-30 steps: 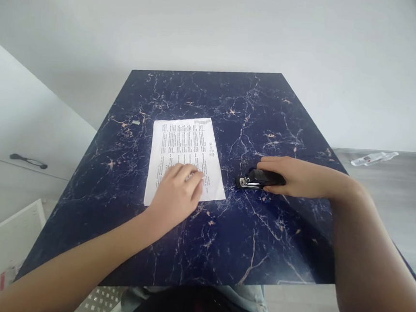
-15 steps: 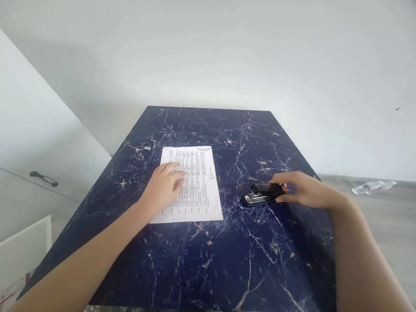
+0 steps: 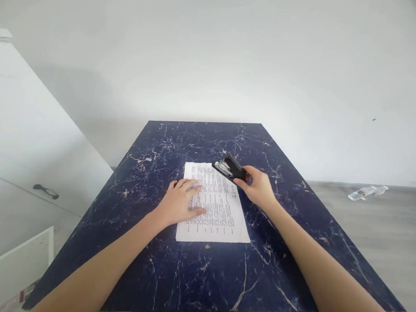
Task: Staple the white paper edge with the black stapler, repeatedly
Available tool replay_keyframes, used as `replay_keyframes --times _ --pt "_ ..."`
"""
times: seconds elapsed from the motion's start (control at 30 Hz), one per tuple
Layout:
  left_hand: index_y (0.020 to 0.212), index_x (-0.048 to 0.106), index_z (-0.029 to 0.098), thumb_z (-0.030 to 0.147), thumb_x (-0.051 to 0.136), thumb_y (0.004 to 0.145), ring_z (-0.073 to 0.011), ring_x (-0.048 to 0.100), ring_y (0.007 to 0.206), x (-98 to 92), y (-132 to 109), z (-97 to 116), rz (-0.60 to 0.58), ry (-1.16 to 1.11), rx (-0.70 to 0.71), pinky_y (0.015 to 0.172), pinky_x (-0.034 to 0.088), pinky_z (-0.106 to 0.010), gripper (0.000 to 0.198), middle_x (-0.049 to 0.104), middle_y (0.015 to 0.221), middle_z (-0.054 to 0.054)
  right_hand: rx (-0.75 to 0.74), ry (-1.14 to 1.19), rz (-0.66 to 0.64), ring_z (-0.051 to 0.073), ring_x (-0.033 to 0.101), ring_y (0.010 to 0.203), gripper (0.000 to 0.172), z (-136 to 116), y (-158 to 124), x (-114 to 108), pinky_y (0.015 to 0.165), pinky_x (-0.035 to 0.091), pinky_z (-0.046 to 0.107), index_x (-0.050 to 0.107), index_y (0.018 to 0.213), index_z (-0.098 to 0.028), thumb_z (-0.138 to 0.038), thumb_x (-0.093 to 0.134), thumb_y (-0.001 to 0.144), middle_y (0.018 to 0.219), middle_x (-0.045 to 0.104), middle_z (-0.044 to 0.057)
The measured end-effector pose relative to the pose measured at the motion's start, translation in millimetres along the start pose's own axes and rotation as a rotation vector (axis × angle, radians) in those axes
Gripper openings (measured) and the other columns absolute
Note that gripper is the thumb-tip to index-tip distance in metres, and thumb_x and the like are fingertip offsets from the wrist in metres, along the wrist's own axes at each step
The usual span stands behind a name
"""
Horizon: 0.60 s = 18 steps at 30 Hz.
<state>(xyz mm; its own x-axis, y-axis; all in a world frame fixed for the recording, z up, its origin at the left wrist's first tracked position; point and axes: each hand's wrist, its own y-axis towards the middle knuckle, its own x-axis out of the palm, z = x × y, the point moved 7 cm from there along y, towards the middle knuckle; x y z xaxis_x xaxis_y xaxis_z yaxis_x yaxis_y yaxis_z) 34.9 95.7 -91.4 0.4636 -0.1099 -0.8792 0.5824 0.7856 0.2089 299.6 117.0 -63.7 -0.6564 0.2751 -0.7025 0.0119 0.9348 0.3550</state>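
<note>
A printed sheet of paper [image 3: 217,220] lies on the dark blue marbled table [image 3: 197,276]. My left hand [image 3: 180,202] rests on its left side with the fingers spread and nothing gripped. In my right hand [image 3: 258,184] is a black stapler [image 3: 231,167], held by its rear end between thumb and fingers. The stapler is tilted, and its front end is over the far right corner of the paper, covering that corner. I cannot tell whether the stapler touches the paper.
A white wall [image 3: 217,55] rises behind the table. White cabinet fronts with a dark handle [image 3: 45,191] are at the left. On the grey floor at the right lies a clear plastic item [image 3: 368,192].
My right hand has lifted the stapler off the table and brought it left over the paper's far right corner. The paper has shifted right with my left hand on it.
</note>
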Motion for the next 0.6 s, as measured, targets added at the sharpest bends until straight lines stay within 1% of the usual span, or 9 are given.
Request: replay_keyframes --times 0.03,0.07,0.13,0.2,0.23,0.33,0.4,0.5,0.6 --pt "0.137 0.064 0.028 0.07 0.067 0.085 -0.0438 0.041 0.141 -2.3 0.0 1.7 0.038 -0.036 -0.01 0.119 0.022 -0.066 0.067 0.051 0.154 -0.013 -0.01 -0.009 -0.008 0.024 0.066 0.082 0.024 -7.2 -2.5 6.7 0.073 0.047 0.035 0.07 0.104 -0.02 -0.03 0.073 0.082 0.094 0.074 0.006" --pt "0.131 0.066 0.026 0.067 0.063 0.089 -0.0414 0.045 0.139 -7.4 -0.3 0.7 0.104 -0.082 -0.036 0.118 0.027 -0.063 0.059 0.054 0.149 -0.014 -0.022 -0.02 -0.028 0.023 0.066 0.081 0.022 -15.0 -5.6 12.7 0.072 0.047 0.034 0.07 0.103 -0.021 -0.028 0.073 0.082 0.094 0.074 0.005" --pt "0.116 0.069 0.022 0.058 0.048 0.101 -0.034 0.053 0.13 -21.6 -2.5 -8.6 0.285 -0.193 -0.106 0.113 0.037 -0.053 0.045 0.061 0.136 -0.014 -0.048 -0.047 -0.081 0.021 0.065 0.079 0.018 -31.1 -12.9 22.2 0.072 0.045 0.034 0.07 0.1 -0.022 -0.025 0.073 0.083 0.092 0.073 0.004" --pt "0.106 0.069 0.021 0.051 0.036 0.107 -0.0278 0.059 0.119 -32.6 -6.6 -24.7 0.458 -0.311 -0.182 0.108 0.043 -0.046 0.045 0.065 0.122 -0.012 -0.086 -0.074 -0.13 0.02 0.063 0.077 0.016 -46.5 -20.6 29.4 0.075 0.045 0.035 0.069 0.1 -0.023 -0.023 0.074 0.084 0.09 0.072 0.002" --pt "0.105 0.069 0.021 0.05 0.034 0.108 -0.0264 0.06 0.115 -34.5 -8.2 -33.8 0.513 -0.372 -0.218 0.106 0.045 -0.044 0.045 0.066 0.118 -0.011 -0.109 -0.082 -0.15 0.02 0.063 0.078 0.017 -53.2 -24.0 32.4 0.078 0.044 0.036 0.069 0.1 -0.023 -0.023 0.074 0.084 0.091 0.072 0.002" --pt "0.108 0.069 0.021 0.052 0.038 0.106 -0.0259 0.062 0.113 -30.1 -9.7 -58.3 0.58 -0.555 -0.313 0.104 0.047 -0.043 0.044 0.068 0.117 -0.01 -0.167 -0.076 -0.198 0.019 0.062 0.079 0.02 -65.2 -30.1 41.4 0.086 0.043 0.039 0.067 0.105 -0.022 -0.021 0.074 0.086 0.094 0.072 0.002" --pt "0.109 0.071 0.022 0.053 0.044 0.105 -0.0262 0.063 0.115 -26.2 -8.6 -66.6 0.602 -0.685 -0.328 0.107 0.046 -0.044 0.042 0.068 0.119 -0.009 -0.187 -0.07 -0.22 0.019 0.063 0.079 0.02 -66.1 -30.5 47.3 0.09 0.042 0.041 0.066 0.105 -0.022 -0.02 0.073 0.087 0.094 0.072 0.002" --pt "0.107 0.073 0.022 0.052 0.053 0.101 -0.0268 0.061 0.121 -25.0 -4.8 -67.7 0.642 -0.948 -0.286 0.112 0.044 -0.044 0.037 0.069 0.122 -0.009 -0.199 -0.089 -0.235 0.02 0.064 0.081 0.02 -61.6 -27.9 53.8 0.092 0.042 0.044 0.066 0.105 -0.022 -0.019 0.073 0.087 0.094 0.072 0.001" --pt "0.108 0.074 0.021 0.053 0.056 0.099 -0.0282 0.06 0.127 -23.4 1.0 -65.2 0.612 -1.249 -0.27 0.115 0.043 -0.046 0.037 0.069 0.126 -0.011 -0.206 -0.066 -0.256 0.022 0.066 0.085 0.024 -56.2 -24.7 55.2 0.094 0.044 0.046 0.067 0.109 -0.023 -0.02 0.075 0.086 0.097 0.073 0.002"
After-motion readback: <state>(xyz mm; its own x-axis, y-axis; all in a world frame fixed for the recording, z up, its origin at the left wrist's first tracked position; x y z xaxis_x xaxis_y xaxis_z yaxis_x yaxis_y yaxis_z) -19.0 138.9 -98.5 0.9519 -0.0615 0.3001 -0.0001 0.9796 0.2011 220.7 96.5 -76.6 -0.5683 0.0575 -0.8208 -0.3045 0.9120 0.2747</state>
